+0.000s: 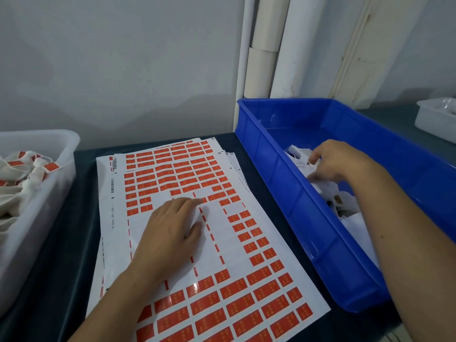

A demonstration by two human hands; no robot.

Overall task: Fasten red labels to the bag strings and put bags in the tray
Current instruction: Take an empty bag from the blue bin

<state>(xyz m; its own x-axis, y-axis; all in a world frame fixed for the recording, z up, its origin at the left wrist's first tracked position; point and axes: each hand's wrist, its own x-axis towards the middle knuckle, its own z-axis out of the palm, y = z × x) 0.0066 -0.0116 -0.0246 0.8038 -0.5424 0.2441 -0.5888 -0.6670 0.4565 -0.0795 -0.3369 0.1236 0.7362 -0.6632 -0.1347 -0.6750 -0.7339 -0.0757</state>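
Bags [318, 166] perhaps pinched, blue bin [283, 169].

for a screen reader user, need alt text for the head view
A person's left hand rests flat on a sheet of red labels, while the right hand reaches among white bags in a blue bin. A translucent tray of labelled bags sits at left.

A dark blue-green worktop [81, 218] fills the lower part of the frame. Behind it, a plain grey-white wall [111, 58] takes up the upper left. At upper centre, pale cream tubes [261, 70], perhaps cardboard cores or pipes, stand upright against the wall. At the far right edge sits a small white plastic container [436, 119], its contents too blurred to tell.
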